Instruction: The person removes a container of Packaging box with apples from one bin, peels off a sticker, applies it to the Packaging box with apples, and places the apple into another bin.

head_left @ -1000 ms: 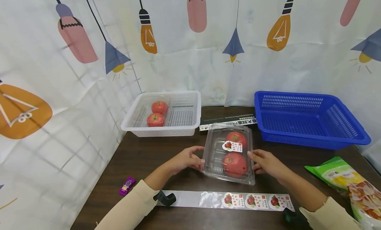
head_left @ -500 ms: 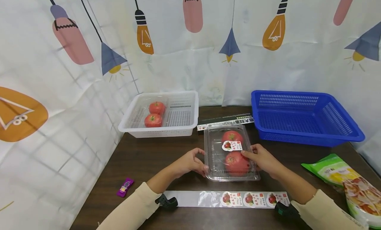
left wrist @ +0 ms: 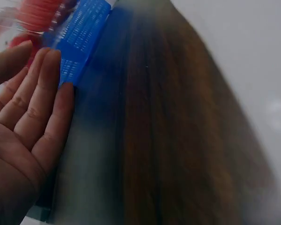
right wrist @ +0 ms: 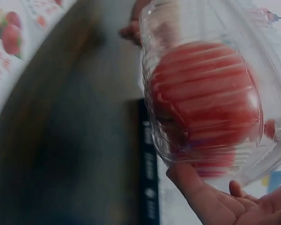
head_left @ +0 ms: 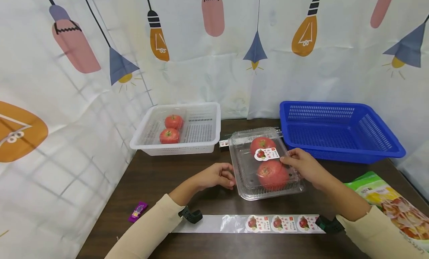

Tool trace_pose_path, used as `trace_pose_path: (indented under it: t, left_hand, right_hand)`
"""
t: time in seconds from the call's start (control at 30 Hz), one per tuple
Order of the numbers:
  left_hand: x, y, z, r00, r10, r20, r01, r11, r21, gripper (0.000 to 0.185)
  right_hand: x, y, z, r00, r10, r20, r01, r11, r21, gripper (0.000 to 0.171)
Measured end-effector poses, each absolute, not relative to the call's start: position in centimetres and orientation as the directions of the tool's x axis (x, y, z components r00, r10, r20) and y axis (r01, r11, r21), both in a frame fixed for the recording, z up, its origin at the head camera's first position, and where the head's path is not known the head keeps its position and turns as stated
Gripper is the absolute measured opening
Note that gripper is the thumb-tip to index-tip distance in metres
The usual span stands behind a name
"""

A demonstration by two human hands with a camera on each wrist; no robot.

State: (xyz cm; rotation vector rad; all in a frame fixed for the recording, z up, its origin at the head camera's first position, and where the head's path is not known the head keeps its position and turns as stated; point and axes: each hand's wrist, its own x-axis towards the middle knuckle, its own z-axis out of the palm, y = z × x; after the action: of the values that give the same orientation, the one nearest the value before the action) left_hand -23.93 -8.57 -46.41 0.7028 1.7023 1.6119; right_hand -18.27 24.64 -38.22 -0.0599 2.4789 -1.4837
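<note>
The head view looks forward and down over the table (head_left: 161, 173) to the patterned curtain (head_left: 201, 76), far enough back to include the left hand (head_left: 216, 175) and right hand (head_left: 305, 167). The left wrist view sits close, facing past its hand toward the blue basket (left wrist: 79, 37); the right wrist view faces the clear box (head_left: 247, 171) from very near. All 3 share the box; head and left wrist share the basket.

Box (head_left: 245, 173): clear
Apples (head_left: 273, 175): red
Sticker (head_left: 267, 154): white, red fruit print
Left basket (head_left: 181, 150): white
Right basket (head_left: 331, 153): blue
Table (head_left: 161, 177): dark brown
Curtain (head_left: 191, 80): white, coloured lamp pattern
</note>
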Motion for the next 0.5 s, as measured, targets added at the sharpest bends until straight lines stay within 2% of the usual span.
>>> trace_pose_path:
  t: [0.27,0.4,0.5]
  left_hand:
    - [-26.5,-3.4,-45.1,-0.642,0.759,-0.108,-0.045,0.102,0.994,0.03]
    - [-27.4,-0.3,-44.7,-0.656,0.749,-0.096,-0.045,0.088,0.995,0.024]
    - [-27.9,1.7,-44.9,-0.664,0.738,-0.123,-0.068,0.104,0.992,0.022]
  right_hand:
    - [-19.1,28.4,-33.5,-0.964,-0.23,-0.131,-0.003,0.506,-0.863,0.061]
    - [-19.3,31.0,-32.3,-0.968,-0.232,-0.092,-0.035,0.491,-0.87,0.053]
    - [-19.6,32.9,-31.8,-0.97,-0.227,-0.087,-0.023,0.441,-0.897,0.039]
